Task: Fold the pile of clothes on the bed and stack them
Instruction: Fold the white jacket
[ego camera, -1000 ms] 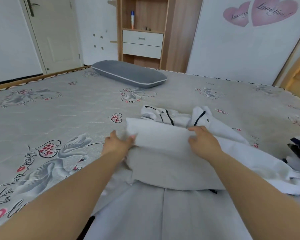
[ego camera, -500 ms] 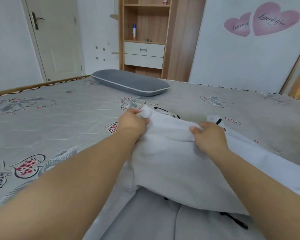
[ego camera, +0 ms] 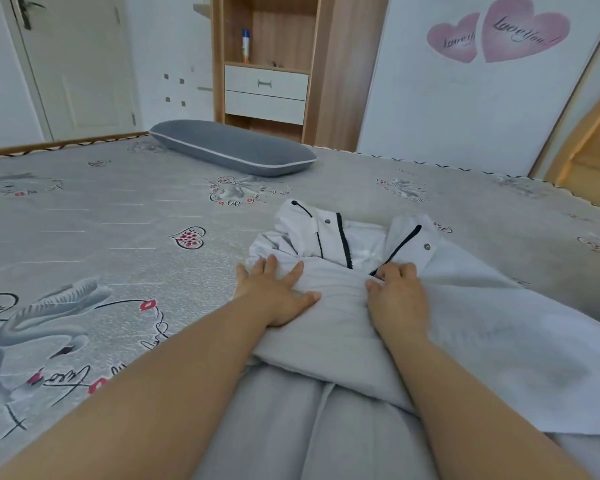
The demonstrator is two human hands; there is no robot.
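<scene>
Head view: your flat left hand (ego camera: 278, 292) presses the white jacket (ego camera: 343, 306); right hand (ego camera: 397, 292), at 3 o'clock, pinches its fold. Slack fold may slip.

A bedroom in a home. A wide bed (ego camera: 125, 216) with a grey printed cover of swans and hearts fills the lower frame, and a grey pillow (ego camera: 232, 152) lies near its far edge at centre. Behind it, at top centre, stands a wooden shelf unit (ego camera: 267, 64) with two white drawers. A white door (ego camera: 80, 64) shows at upper left, and two pink heart stickers (ego camera: 499, 29) at upper right.
</scene>
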